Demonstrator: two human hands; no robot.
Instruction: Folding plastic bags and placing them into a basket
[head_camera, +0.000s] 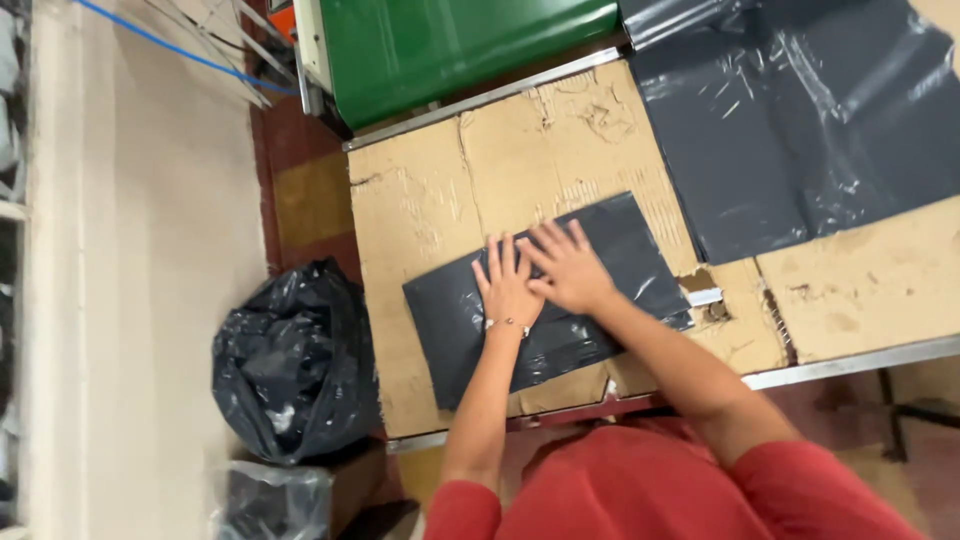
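Grey plastic mailer bag (545, 300) lies flat and slightly askew on the cardboard-covered table (430, 200), near the front edge, right in front of me. Both my hands rest on top of it, palms down. My left hand (507, 285) is spread flat with the fingers (497, 252) pointing away from me and a little apart; a thin bracelet (505, 323) sits at that wrist. My right hand (570, 268) lies just beside it, also open and flat, its fingers fanned toward the far left, and its thumb side overlaps or touches my left hand. Neither hand grips anything; they only press on the bag's surface.

Further along the table to my right lies a larger stack of loose grey plastic sheets (800, 130), well apart from my hands. A green machine (450, 45) stands beyond the far edge. On the floor to my left sits a full black rubbish bag (290, 365).
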